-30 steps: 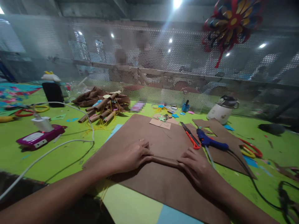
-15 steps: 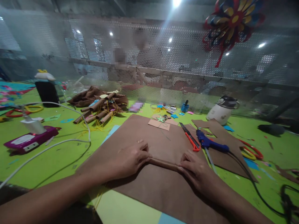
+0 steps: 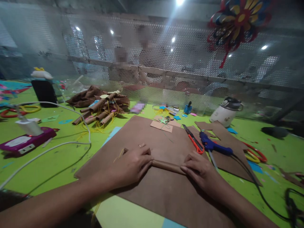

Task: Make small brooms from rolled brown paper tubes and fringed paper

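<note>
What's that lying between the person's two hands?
A thin rolled tube of brown paper spans from the left hand to the right hand, resting on the large brown sheet, in the head view.

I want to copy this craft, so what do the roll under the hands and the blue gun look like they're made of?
Roll: probably brown kraft paper, matte, same colour as the sheet beneath. Gun: likely glossy blue plastic, with highlights.
</note>
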